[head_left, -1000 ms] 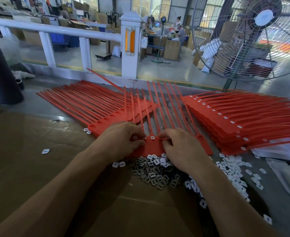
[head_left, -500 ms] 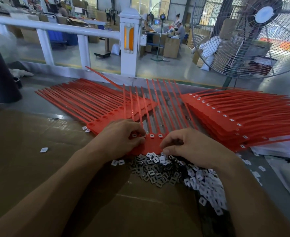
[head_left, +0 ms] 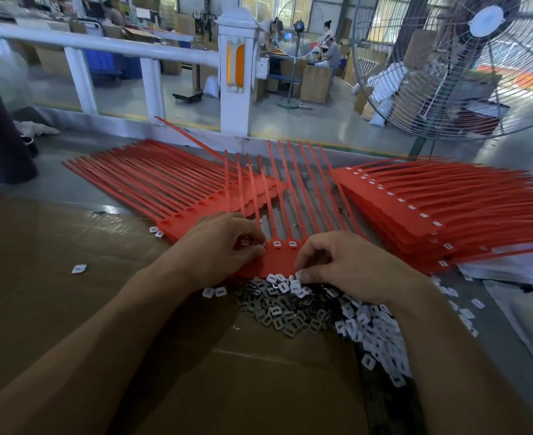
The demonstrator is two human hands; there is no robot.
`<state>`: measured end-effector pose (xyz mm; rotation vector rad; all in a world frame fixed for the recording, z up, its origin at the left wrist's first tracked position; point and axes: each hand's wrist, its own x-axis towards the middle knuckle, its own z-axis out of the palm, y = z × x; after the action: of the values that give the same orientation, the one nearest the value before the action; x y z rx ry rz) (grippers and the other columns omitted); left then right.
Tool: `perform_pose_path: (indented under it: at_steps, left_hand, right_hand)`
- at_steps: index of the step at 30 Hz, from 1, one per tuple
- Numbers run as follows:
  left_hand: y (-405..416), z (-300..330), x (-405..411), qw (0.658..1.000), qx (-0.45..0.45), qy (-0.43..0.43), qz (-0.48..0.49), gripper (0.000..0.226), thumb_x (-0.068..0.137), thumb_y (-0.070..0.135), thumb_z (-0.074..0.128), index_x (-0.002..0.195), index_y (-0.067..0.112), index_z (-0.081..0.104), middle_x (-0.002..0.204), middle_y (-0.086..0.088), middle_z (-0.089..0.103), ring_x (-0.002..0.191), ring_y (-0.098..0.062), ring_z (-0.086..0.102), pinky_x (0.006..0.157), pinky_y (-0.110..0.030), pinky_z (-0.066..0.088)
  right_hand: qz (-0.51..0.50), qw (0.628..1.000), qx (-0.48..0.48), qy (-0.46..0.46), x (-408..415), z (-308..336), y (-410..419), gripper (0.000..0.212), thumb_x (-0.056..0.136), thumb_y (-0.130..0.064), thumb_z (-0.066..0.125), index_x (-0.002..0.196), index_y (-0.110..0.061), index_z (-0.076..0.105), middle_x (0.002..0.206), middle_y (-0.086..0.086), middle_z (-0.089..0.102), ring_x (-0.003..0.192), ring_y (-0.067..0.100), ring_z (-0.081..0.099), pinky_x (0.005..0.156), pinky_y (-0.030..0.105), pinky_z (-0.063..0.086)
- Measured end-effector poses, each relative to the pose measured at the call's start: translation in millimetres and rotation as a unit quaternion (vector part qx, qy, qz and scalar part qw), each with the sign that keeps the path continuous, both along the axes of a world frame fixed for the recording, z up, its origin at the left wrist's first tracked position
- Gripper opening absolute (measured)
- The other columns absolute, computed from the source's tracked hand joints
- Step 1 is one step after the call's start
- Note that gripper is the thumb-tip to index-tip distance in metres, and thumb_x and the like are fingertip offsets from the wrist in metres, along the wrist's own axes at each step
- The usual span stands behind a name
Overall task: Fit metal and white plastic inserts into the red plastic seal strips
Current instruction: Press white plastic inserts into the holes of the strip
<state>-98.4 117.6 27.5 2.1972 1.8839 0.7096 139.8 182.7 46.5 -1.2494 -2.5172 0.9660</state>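
A joined row of red seal strips (head_left: pixel 279 262) lies in front of me, tails pointing away, with white inserts seated in some heads. My left hand (head_left: pixel 218 246) grips the left end of that row, thumb and fingers curled on it. My right hand (head_left: pixel 349 265) has its fingertips curled down into the loose parts and pinches a white plastic insert (head_left: pixel 297 287). Grey metal inserts (head_left: pixel 277 312) lie heaped just below the strips. White inserts (head_left: pixel 375 337) spread out to the right under my right wrist.
A stack of red strips without inserts (head_left: pixel 152 180) lies at the left, a stack with white inserts (head_left: pixel 431 208) at the right. Brown cardboard (head_left: pixel 55 277) covers the table. A white railing (head_left: pixel 233 73) and a large fan (head_left: pixel 466 64) stand behind. Plastic bags (head_left: pixel 522 309) lie at far right.
My right hand has come off the strip heads and dropped toward me into the pile of inserts. My left hand has stayed on the strips.
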Motion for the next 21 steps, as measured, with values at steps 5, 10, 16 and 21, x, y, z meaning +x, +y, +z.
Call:
perform_pose_path:
  at_steps: [5, 10, 16, 21]
  left_hand:
    - [1, 0, 0, 1.0, 0.003, 0.0, 0.0, 0.025, 0.095, 0.043, 0.064, 0.117, 0.034, 0.07, 0.115, 0.015, 0.063, 0.105, -0.004, 0.054, 0.1, -0.036, 0.047]
    - [2, -2, -1, 1.0, 0.002, 0.007, 0.008, 0.027, 0.095, 0.048, 0.061, 0.118, 0.039, 0.068, 0.121, 0.017, 0.06, 0.116, -0.007, 0.047, 0.109, -0.044, 0.037]
    - [2, -2, -1, 0.999, 0.031, -0.01, 0.014, 0.025, 0.092, 0.051, 0.064, 0.115, 0.043, 0.068, 0.123, 0.02, 0.056, 0.121, -0.005, 0.041, 0.109, -0.041, 0.029]
    - [1, -4, 4, 0.999, 0.027, -0.026, -0.016, 0.031, 0.085, 0.059, 0.063, 0.111, 0.043, 0.069, 0.119, 0.022, 0.057, 0.114, -0.002, 0.041, 0.104, -0.038, 0.032]
  right_hand:
    - [-0.021, 0.999, 0.003, 0.028, -1, 2, -1, 0.007, 0.091, -0.029, 0.08, 0.089, -0.033, 0.074, 0.088, -0.01, 0.073, 0.084, 0.004, 0.069, 0.082, 0.031, 0.056]
    - [-0.027, 0.998, 0.021, 0.053, -1, 1, -3, 0.006, 0.096, -0.029, 0.073, 0.096, -0.035, 0.075, 0.095, -0.011, 0.073, 0.089, -0.001, 0.067, 0.082, 0.024, 0.051]
    - [-0.056, 0.992, 0.015, 0.109, -5, -5, -2, 0.009, 0.098, -0.029, 0.071, 0.092, -0.036, 0.074, 0.09, -0.02, 0.074, 0.085, -0.008, 0.067, 0.075, 0.018, 0.046]
    - [-0.068, 0.989, -0.002, 0.134, -10, -10, -2, 0.008, 0.1, -0.027, 0.068, 0.093, -0.03, 0.071, 0.083, -0.016, 0.077, 0.077, -0.001, 0.072, 0.079, 0.027, 0.052]
